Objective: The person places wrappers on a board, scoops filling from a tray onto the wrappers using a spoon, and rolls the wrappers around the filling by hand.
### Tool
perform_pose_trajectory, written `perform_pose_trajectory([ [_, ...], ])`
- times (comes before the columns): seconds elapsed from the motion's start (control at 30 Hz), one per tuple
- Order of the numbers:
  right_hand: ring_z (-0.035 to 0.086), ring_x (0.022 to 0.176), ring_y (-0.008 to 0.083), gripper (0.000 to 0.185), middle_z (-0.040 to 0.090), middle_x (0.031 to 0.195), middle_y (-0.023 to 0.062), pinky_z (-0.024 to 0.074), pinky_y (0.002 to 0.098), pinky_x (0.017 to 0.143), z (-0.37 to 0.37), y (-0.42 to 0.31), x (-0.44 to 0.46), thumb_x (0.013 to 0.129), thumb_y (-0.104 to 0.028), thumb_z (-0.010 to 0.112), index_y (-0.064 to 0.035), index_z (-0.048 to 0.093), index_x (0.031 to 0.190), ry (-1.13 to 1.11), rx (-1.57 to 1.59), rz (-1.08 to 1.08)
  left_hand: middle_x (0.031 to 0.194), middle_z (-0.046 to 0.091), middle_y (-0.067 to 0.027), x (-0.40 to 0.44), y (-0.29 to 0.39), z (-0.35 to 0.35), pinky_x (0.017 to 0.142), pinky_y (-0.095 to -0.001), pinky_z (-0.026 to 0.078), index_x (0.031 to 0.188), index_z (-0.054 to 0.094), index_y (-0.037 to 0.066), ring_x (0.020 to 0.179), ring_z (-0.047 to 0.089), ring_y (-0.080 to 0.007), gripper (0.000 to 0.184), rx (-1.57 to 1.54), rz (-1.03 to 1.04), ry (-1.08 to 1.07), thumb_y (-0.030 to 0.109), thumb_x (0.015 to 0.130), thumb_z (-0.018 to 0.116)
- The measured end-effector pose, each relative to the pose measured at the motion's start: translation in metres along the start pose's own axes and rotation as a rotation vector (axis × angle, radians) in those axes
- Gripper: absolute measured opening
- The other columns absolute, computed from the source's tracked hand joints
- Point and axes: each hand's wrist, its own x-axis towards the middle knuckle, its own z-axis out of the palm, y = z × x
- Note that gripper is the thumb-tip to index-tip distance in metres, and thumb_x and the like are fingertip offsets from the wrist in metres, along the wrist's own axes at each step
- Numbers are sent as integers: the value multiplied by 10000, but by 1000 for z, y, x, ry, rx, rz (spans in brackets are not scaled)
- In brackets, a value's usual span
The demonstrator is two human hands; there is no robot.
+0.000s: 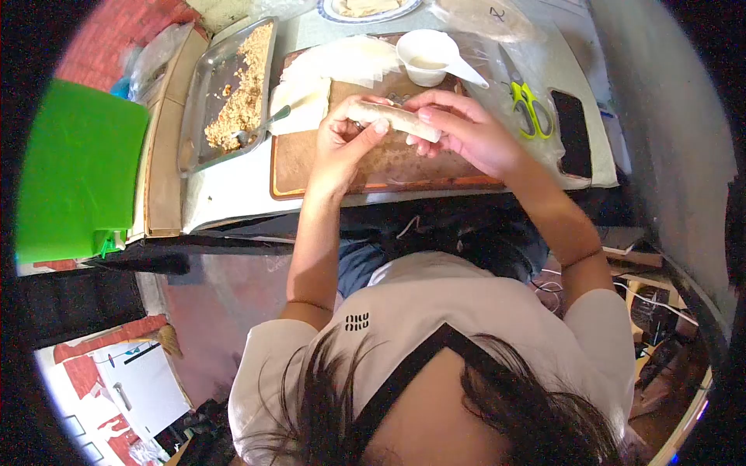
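Observation:
A pale rolled spring roll (400, 120) is held level above the brown board (299, 167). My left hand (346, 140) closes round its left end, with the thumb along the top. The fingers of my right hand (470, 132) pinch its right end. Behind my hands, a stack of thin white wrappers (342, 62) lies on the board, with a separate wrapper sheet (303, 101) at its front left. A white measuring cup (423, 58) with a handle stands beyond my right hand, holding a little pale liquid.
To the left, a glass dish (194, 132) holds crumbly brown filling (241, 97) and a spoon (276, 116). Yellow-green scissors (531, 109) and a dark phone (571, 132) lie at right. A plate (334, 12) sits at the back. A green panel (81, 171) stands far left.

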Motion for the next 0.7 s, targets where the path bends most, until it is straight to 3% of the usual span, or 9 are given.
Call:
perform_pose_trajectory([
  [0.17,635,926,134,340,668,1037,60,522,252,788,25,6,-3,910,-98,658,-14,575,1229,167,-369,-473,1030,652,-42,-6,-1,11,829,-237,493,1094,608,22,955,605,-101,258,31,26,70,-7,853,693],
  [0.2,649,939,154,335,687,1009,59,519,268,804,26,9,-2,836,-46,724,-15,633,1157,236,-373,-485,1024,651,-43,-6,-2,11,829,-238,497,1086,609,21,951,608,-103,255,48,39,57,-13,849,695],
  [0.3,655,920,158,243,695,981,72,512,275,794,18,10,0,805,-57,747,-18,689,1037,306,-709,-620,1028,663,-61,-8,2,14,839,-255,508,1060,623,7,951,620,-116,272,148,110,43,-35,812,726],
  [0.5,661,883,180,227,693,935,82,505,301,791,22,2,-9,763,-68,771,-38,709,980,271,-711,-625,1054,682,-119,-19,17,11,873,-283,514,996,647,-11,1008,634,-150,269,349,166,-4,-76,757,754],
  [0.6,659,873,201,231,685,923,82,502,311,798,26,1,-14,755,-67,768,-41,709,977,268,-551,-468,1068,680,-145,-22,22,15,890,-302,515,989,640,-16,1022,638,-175,273,306,194,-11,-99,751,744],
  [0.7,657,861,214,239,678,916,87,505,306,788,28,-9,-10,750,-52,765,-34,700,979,215,-837,-673,1068,676,-157,-23,23,15,900,-315,516,978,633,-19,1031,639,-198,271,288,207,-11,-111,747,741],
])
